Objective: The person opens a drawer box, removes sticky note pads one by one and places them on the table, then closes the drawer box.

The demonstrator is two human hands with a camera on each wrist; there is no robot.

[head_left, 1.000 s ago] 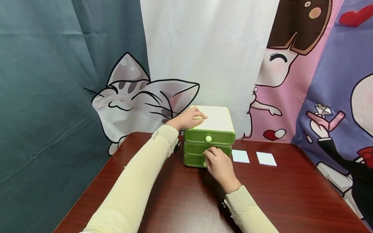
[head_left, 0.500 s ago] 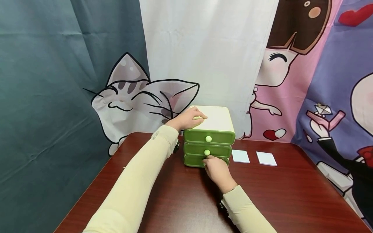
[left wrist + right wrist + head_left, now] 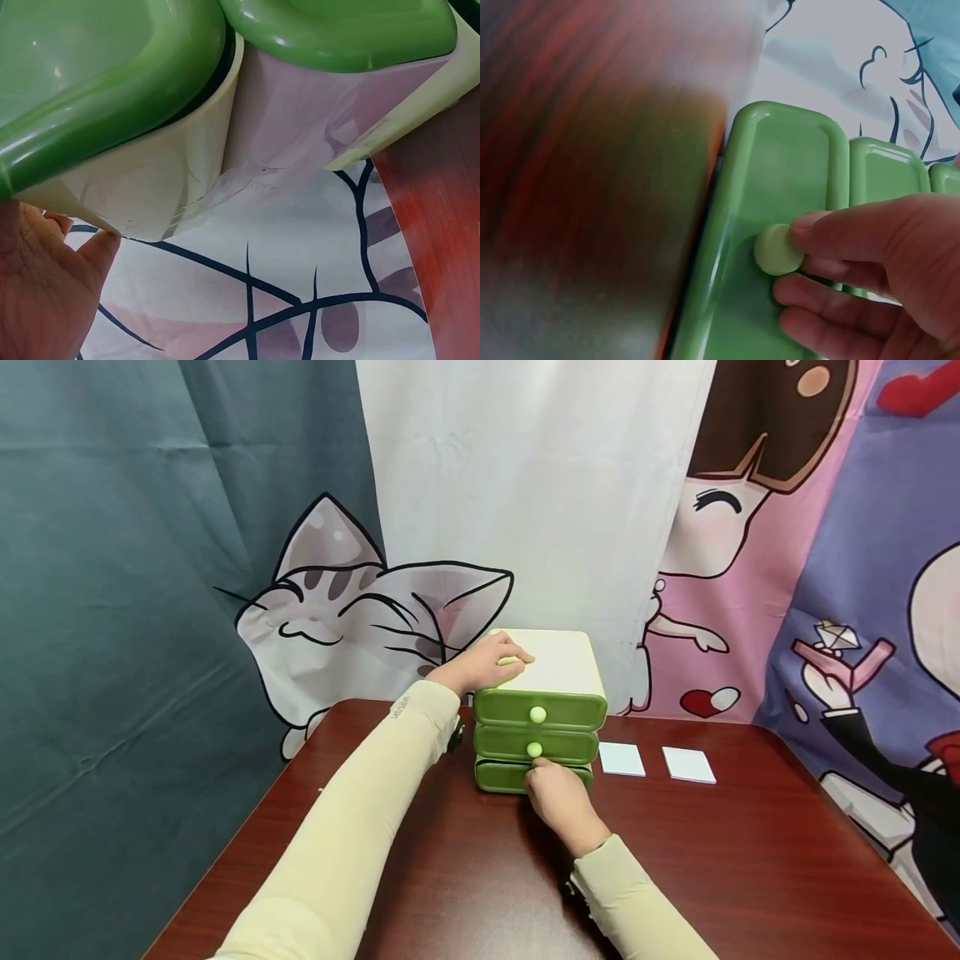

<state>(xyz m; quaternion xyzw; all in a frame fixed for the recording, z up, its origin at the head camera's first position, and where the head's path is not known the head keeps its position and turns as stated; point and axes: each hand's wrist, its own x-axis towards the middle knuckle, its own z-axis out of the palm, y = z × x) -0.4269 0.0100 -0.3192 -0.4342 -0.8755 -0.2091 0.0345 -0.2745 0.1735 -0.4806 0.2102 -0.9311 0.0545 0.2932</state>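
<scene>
A small chest of three green drawers with a cream top [image 3: 558,656] stands at the back of the table. My left hand [image 3: 483,664] rests on the left part of its top; in the left wrist view this hand [image 3: 49,289] lies at the chest's edge, its fingers partly hidden. My right hand [image 3: 558,797] is at the bottom drawer [image 3: 498,777], which stands slightly out with a dark gap along its upper edge. In the right wrist view, thumb and fingers pinch that drawer's round pale green knob [image 3: 778,250]. Above it, the middle drawer [image 3: 498,742] and top drawer [image 3: 502,709] are closed.
Two white square pads lie right of the chest, a nearer-left pad [image 3: 621,759] and a right-hand pad [image 3: 688,765]. The dark red wooden table [image 3: 450,877] reaches back to a printed cartoon curtain [image 3: 592,502].
My right hand has lowered from in front of the middle drawer to the bottom knob. The bottom drawer has come out a little. My left hand stays in place.
</scene>
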